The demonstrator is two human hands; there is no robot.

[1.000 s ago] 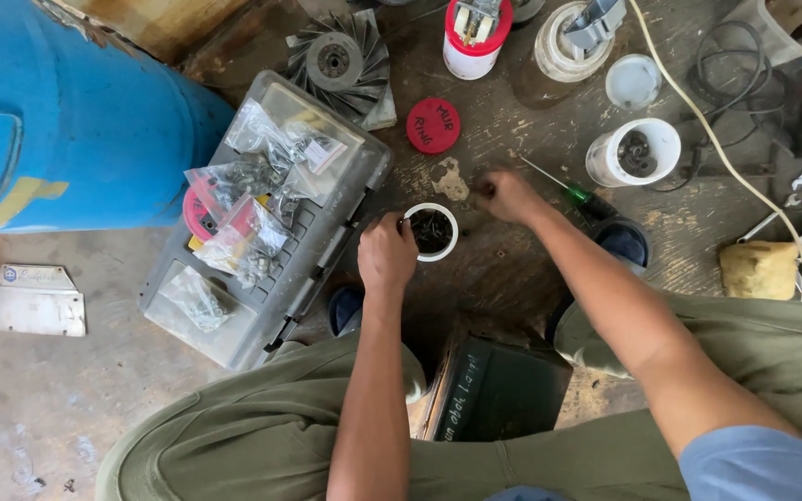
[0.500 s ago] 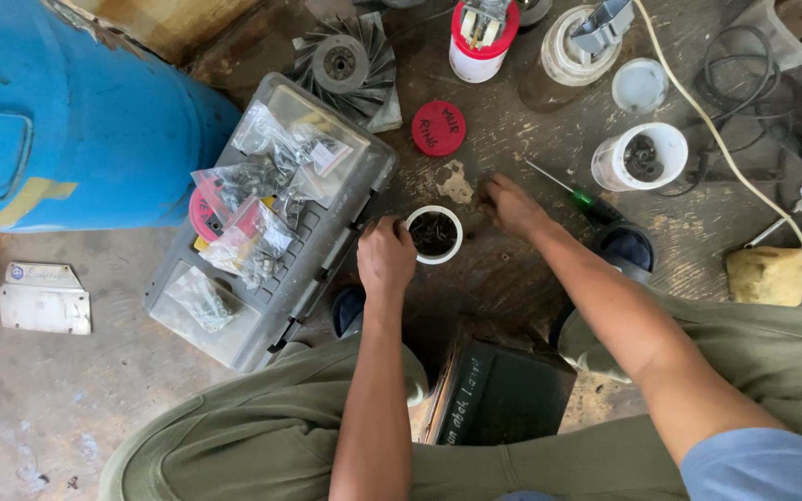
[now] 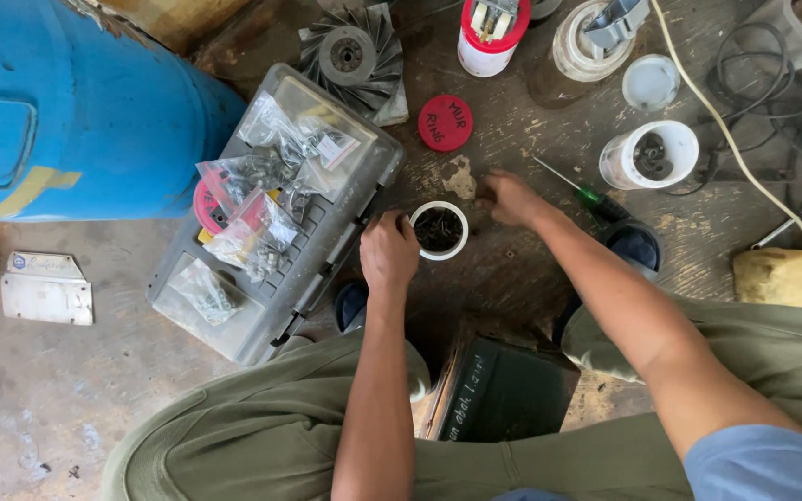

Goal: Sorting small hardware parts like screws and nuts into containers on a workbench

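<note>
My left hand (image 3: 388, 250) is curled against the left rim of a small white cup (image 3: 439, 230) filled with dark screws, which stands on the dark wooden floor. My right hand (image 3: 510, 198) lies just right of the cup. Its fingertips are bunched together and press on the floor beside a pale chipped patch (image 3: 459, 176). Anything pinched between them is too small to see. A green-handled screwdriver (image 3: 585, 192) lies just beyond my right wrist.
A grey organiser case (image 3: 276, 283) topped with bags of hardware sits left of the cup. A blue drum (image 3: 67, 111) stands at the far left. Behind are a red lid (image 3: 445, 122), a metal fan wheel (image 3: 350, 56), white jars (image 3: 650, 154) and cables (image 3: 744, 167). A dark box (image 3: 503, 390) sits between my knees.
Both hands stay almost where they were. The view has shifted slightly.
</note>
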